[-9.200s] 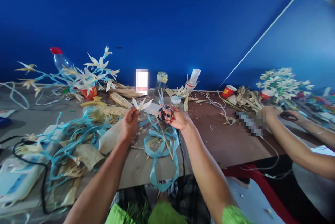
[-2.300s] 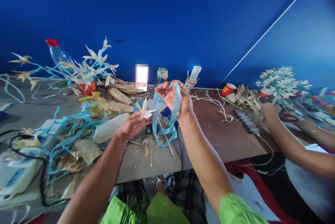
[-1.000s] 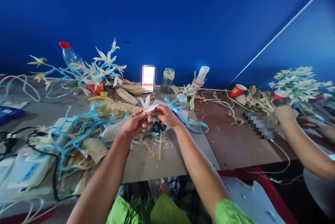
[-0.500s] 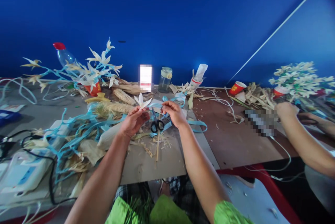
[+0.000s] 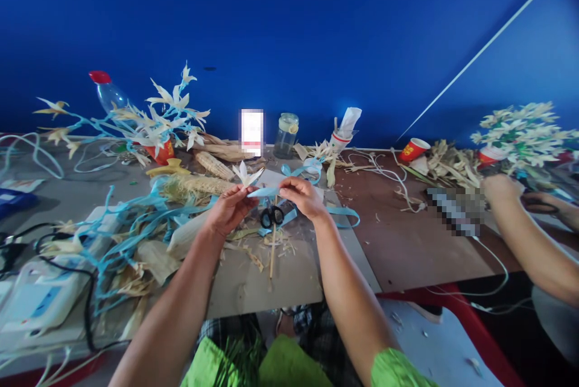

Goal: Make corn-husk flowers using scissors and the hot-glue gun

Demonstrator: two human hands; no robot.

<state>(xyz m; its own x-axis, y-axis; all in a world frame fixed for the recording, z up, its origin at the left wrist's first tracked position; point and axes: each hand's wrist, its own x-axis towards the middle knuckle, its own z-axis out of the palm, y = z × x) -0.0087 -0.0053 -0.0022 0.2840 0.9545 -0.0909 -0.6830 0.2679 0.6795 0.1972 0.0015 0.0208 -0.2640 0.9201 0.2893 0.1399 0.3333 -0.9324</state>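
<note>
Pinched between the fingers of my left hand [image 5: 230, 209] is a white corn-husk flower [image 5: 246, 175], its petals pointing up. From its base a light blue ribbon [image 5: 265, 192] runs flat across to my right hand [image 5: 304, 195], whose thumb and fingers are closed on the ribbon's other end. Black-handled scissors [image 5: 272, 216] lie on the table just below the ribbon, by a thin wooden stick [image 5: 272, 254]. Husk scraps [image 5: 246, 257] are scattered around them. Left of my left hand lies a tangle of blue ribbon [image 5: 122, 236] with corn husks [image 5: 156, 260].
Husk flowers [image 5: 167, 97] stand in a red cup [image 5: 163, 152] at back left. Behind my hands are a glass jar [image 5: 286, 137] and a pixelated bright screen [image 5: 252, 132]. A white power strip [image 5: 49, 296] lies left. At right, a co-worker's hand [image 5: 502, 194] is near another flower bunch [image 5: 520, 134].
The blue ribbon now shows its broad face, stretched between my two hands in front of the scissors' blades. Both hands stay nearly in place. The view has shifted slightly.
</note>
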